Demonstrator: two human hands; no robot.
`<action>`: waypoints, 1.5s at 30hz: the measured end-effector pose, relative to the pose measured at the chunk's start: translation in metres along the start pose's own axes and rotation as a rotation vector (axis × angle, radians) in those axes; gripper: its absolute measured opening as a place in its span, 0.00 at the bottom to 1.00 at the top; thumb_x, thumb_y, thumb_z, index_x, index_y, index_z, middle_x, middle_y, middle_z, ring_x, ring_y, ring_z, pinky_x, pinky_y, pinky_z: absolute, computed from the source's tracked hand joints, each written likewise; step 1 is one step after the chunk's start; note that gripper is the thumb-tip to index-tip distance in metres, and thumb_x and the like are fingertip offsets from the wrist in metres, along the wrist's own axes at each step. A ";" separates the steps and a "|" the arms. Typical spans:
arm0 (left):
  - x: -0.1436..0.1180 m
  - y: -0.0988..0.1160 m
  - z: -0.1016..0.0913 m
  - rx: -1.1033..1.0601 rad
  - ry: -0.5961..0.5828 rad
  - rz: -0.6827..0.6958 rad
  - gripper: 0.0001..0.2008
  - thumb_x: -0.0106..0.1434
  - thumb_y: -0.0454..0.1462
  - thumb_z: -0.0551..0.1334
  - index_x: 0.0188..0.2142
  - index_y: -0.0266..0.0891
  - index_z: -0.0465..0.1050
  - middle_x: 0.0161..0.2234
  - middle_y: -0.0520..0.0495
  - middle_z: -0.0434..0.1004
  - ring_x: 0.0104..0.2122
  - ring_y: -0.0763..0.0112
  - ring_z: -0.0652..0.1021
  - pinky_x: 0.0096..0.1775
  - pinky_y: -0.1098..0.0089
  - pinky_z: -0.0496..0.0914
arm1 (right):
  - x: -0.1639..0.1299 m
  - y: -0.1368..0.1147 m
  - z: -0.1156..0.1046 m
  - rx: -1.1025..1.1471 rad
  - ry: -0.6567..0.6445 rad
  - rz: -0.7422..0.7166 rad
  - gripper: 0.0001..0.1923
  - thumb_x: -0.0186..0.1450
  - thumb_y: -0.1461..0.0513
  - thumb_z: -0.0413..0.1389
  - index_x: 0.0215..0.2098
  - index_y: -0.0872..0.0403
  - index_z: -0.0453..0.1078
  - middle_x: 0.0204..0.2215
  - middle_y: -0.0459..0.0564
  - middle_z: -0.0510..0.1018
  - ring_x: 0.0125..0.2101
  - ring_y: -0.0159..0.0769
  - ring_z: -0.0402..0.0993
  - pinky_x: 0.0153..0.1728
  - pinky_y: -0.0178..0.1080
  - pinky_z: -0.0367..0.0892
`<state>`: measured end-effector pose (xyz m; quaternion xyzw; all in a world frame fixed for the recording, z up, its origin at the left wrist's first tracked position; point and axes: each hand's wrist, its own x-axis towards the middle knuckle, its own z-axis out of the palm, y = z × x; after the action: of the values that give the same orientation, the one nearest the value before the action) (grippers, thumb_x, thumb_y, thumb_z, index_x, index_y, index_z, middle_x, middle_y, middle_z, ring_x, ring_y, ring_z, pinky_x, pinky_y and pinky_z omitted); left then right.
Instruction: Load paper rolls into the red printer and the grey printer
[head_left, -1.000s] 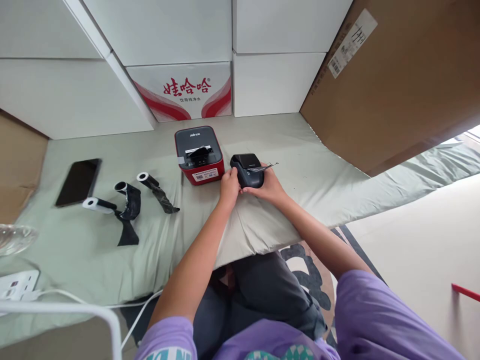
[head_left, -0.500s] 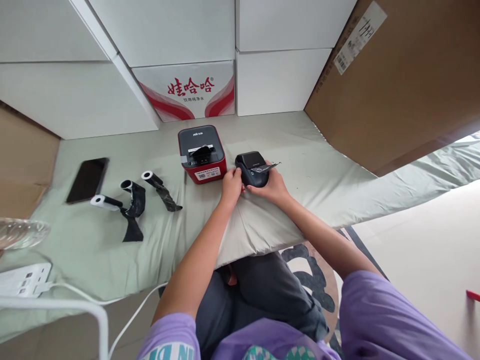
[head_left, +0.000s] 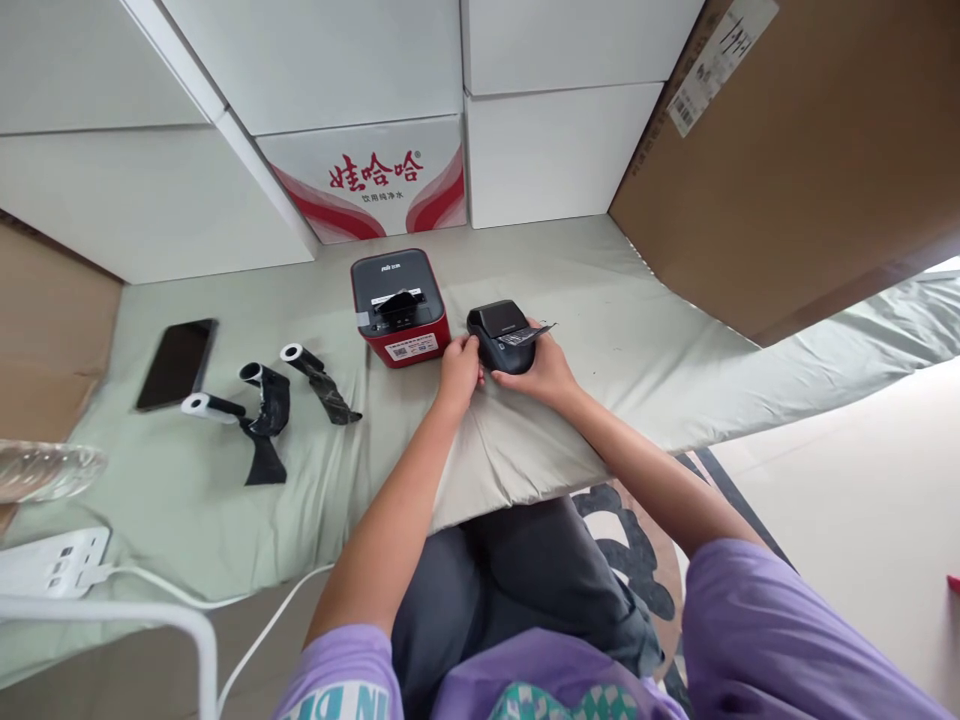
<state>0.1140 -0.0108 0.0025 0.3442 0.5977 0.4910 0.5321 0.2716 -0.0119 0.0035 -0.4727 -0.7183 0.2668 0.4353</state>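
A small black portable printer (head_left: 505, 335) stands on the cloth with a strip of printed paper (head_left: 525, 334) sticking out of its front. My right hand (head_left: 546, 368) is wrapped around its right side, thumb along the near edge. At its left side is my left hand (head_left: 460, 371), fingers curled and pinched together by the printer's edge; what they hold, if anything, is hidden. Close beyond my left hand stands a larger black and red printer (head_left: 400, 305), with a dark strip curling from its top slot.
Left on the cloth (head_left: 405, 440) lie several paper rolls (head_left: 304, 358) with dark tails and a phone (head_left: 178, 362). A clear bottle (head_left: 52, 470) and a white power strip (head_left: 56, 565) with a cable are at far left. White boxes (head_left: 555, 155) and a cardboard box (head_left: 787, 180) line the back.
The view has shifted very slightly. My left hand's fingers have moved a little at the small printer's left side. My right hand keeps its hold.
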 end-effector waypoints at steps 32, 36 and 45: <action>-0.019 -0.011 -0.001 0.659 0.109 0.586 0.22 0.69 0.30 0.56 0.59 0.42 0.75 0.51 0.41 0.79 0.49 0.60 0.80 0.53 0.63 0.73 | 0.001 0.011 -0.003 -0.104 0.120 0.167 0.43 0.45 0.46 0.71 0.55 0.53 0.69 0.52 0.60 0.81 0.55 0.59 0.76 0.58 0.58 0.70; -0.026 -0.007 -0.001 0.947 0.102 0.546 0.25 0.70 0.32 0.55 0.65 0.45 0.71 0.54 0.39 0.72 0.48 0.59 0.79 0.47 0.65 0.73 | 0.001 0.016 0.000 -0.278 0.154 0.162 0.45 0.43 0.44 0.72 0.54 0.53 0.68 0.52 0.63 0.79 0.57 0.64 0.72 0.61 0.63 0.64; -0.024 0.002 0.001 1.232 -0.002 0.494 0.19 0.71 0.33 0.54 0.57 0.42 0.77 0.51 0.37 0.76 0.48 0.53 0.79 0.44 0.62 0.73 | -0.001 0.014 0.003 -0.353 0.095 0.103 0.43 0.47 0.43 0.69 0.56 0.51 0.65 0.49 0.60 0.79 0.53 0.64 0.74 0.56 0.61 0.64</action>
<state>0.1192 -0.0324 0.0119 0.7127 0.6723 0.1669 0.1104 0.2754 -0.0066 -0.0097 -0.5898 -0.7074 0.1360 0.3649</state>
